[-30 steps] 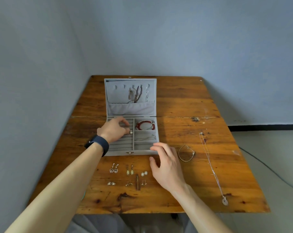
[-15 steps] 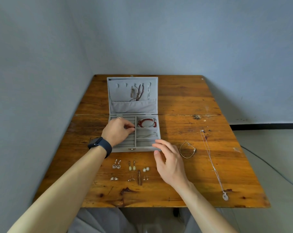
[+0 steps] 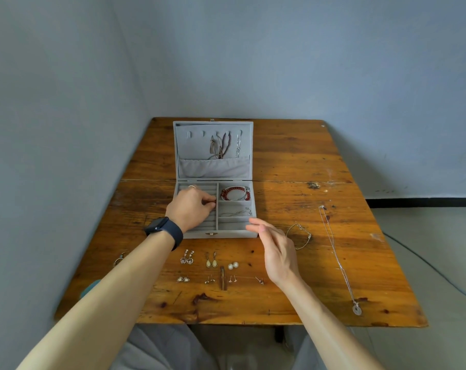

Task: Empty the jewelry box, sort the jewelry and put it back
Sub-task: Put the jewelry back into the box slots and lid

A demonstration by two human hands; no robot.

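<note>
Two bare hands work over a grey box (image 3: 226,234) that stands open on a wood desk (image 3: 293,156), seen from a head cam. L hand (image 3: 190,206), watch (image 3: 163,228) on the wrist, reaches into the ring rolls (image 3: 208,222) in the box's left half. Its grip is clamped, thumb & forefinger tip to tip, on a red bit (image 3: 213,201) at the rolls' right edge. This is prob. a ring going into a slot, but it's too small to be sure. One ring (image 3: 191,186) already sits in the back roll. R hand (image 3: 276,249) hovers by the box's front right corner, grip apart, fingers straight, holding nothing. It's likely there to steady the box, tho I can't tell if it touches. In the right half, a red bracelet (image 3: 235,193) fills the back section & a fine chain (image 3: 236,212) lies in the next one forward. The lid (image 3: 194,145) stands upright, so the hung chains (image 3: 222,145) dangle from hooks (image 3: 203,133) above a pocket (image 3: 213,168), prob. to stay untangled. In front of the box, earrings (image 3: 211,261) lie paired in 2 neat rows, w/ a brown bar (image 3: 222,278) among them & a lone stud (image 3: 259,280) nearest the R hand. They look sorted by kind & ready to go in. A thin bracelet (image 3: 310,237) lies just right of the box. A necklace (image 3: 341,268) is stretched straight near the desk's right edge, prob. to keep it knot-free. My read: refill is underway, rings first, w/ most pieces not yet back.
</note>
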